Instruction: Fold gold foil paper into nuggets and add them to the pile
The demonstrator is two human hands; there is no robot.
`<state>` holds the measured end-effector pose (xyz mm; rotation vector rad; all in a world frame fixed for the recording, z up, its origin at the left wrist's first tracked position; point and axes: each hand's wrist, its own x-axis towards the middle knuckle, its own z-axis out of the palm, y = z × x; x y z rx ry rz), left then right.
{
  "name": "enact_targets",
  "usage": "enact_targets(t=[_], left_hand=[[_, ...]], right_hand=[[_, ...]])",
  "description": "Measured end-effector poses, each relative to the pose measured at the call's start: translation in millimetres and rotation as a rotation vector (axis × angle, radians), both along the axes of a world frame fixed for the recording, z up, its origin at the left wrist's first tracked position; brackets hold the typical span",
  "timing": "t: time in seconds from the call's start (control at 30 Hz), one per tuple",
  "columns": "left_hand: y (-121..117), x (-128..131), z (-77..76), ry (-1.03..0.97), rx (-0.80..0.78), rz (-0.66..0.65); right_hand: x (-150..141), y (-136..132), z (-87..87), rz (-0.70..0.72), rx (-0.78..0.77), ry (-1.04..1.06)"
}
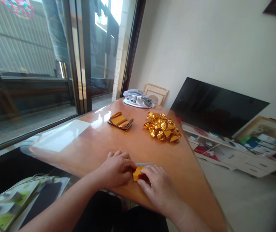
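Note:
Between my two hands, near the table's front edge, lies a small gold foil paper [137,174], partly covered by my fingers. My left hand [118,169] is closed with its fingertips at the paper's left side. My right hand [158,185] pinches the right side, thumb below and fingers above. A thin pale strip [144,164] shows just behind the paper. Farther back sits a stack of gold foil sheets [120,120], curled at the edges. To its right is a heap of folded gold foil pieces [162,126].
The brown glossy table [91,146] carries a white sheet [62,135] at left and a bundle of cloth [138,98] at the far end. A chair [4,206] with cables stands lower left. A television [217,104] and white cabinet [239,158] are at right.

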<state>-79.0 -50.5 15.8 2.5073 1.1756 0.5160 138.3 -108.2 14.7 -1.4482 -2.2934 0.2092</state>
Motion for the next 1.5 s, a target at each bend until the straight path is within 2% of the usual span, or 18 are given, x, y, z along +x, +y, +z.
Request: enact_targets(t=[0.63,0.97,1.2,1.5], left_hand=[[2,-1,-2.6,-0.028,-0.028,0.026],[5,3,-6.5,-0.032,-0.027,0.077],[6,5,-7.8,-0.040,-0.027,0.085],[4,13,-0.7,-0.005,-0.014,0.125]], right_hand=[[0,7,-2.3,0.043,-0.006,0.020],[2,14,-8.5,-0.113,-0.111,0.194],[0,18,-11.5,-0.202,-0.090,0.142],[-1,19,-21.2,-0.240,-0.028,0.103]])
